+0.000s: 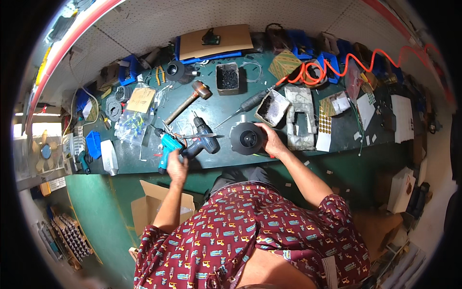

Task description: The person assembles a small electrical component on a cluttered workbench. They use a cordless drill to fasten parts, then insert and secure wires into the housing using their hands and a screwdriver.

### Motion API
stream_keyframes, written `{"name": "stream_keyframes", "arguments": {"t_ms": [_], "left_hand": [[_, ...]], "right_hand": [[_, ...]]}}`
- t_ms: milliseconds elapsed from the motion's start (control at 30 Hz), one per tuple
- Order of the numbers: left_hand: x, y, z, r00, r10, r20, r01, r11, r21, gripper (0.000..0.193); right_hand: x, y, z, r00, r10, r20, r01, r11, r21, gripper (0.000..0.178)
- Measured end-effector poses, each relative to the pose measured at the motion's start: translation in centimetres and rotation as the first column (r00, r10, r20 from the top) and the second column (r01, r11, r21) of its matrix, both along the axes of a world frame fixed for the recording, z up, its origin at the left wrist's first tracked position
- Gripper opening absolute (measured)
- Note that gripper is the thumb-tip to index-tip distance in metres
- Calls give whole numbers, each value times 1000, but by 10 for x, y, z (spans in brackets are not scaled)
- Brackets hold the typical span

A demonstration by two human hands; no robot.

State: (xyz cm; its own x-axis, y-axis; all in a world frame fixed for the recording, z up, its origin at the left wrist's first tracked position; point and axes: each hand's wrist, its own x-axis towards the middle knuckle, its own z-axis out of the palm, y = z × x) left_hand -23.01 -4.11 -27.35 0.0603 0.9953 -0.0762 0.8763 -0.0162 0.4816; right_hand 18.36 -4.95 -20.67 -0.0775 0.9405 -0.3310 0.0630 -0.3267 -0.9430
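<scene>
My right hand (273, 140) is closed around the right side of a black round housing (239, 139) with a dark central opening, at the table's front edge. A short light-coloured stub sticks up from its far side. Over on the left, my left hand (177, 167) wraps the handle of a teal cordless drill (168, 142); its fingers are partly hidden. Between the hands lies a dark cordless drill (204, 137). Beyond it rests a mallet (185, 101) with a wooden handle. A corded screwdriver-like tool (250, 101) points toward the dark drill.
A box of small black parts (227, 77) and another black round housing (179, 72) stand farther back. To the right are an open carton (273, 108), a whitish block-like frame (301, 103) and a coiled orange hose (315, 72). A cardboard box (144, 204) sits below the left edge.
</scene>
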Motion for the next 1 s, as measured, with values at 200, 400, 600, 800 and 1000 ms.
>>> {"name": "stream_keyframes", "arguments": {"t_ms": [200,400,600,800,1000], "left_hand": [[-87,15,-51,946,182,-269,-264,914,-308,92],[-58,31,-50,960,127,-249,-190,950,-249,93],[-67,22,9,991,15,-136,-42,980,-197,80],[-13,18,166,920,6,391,60,986,-156,31],[70,87,287,902,-421,97,431,890,-148,24]], "right_hand": [[-3,0,-1,981,-72,-182,66,997,-42,55],[5,-4,1,984,-110,-142,114,993,25,48],[9,-5,-20,991,-124,-48,129,984,119,42],[3,-13,-66,976,-203,-80,211,972,104,48],[5,-13,-18,964,-173,200,139,975,175,49]]}}
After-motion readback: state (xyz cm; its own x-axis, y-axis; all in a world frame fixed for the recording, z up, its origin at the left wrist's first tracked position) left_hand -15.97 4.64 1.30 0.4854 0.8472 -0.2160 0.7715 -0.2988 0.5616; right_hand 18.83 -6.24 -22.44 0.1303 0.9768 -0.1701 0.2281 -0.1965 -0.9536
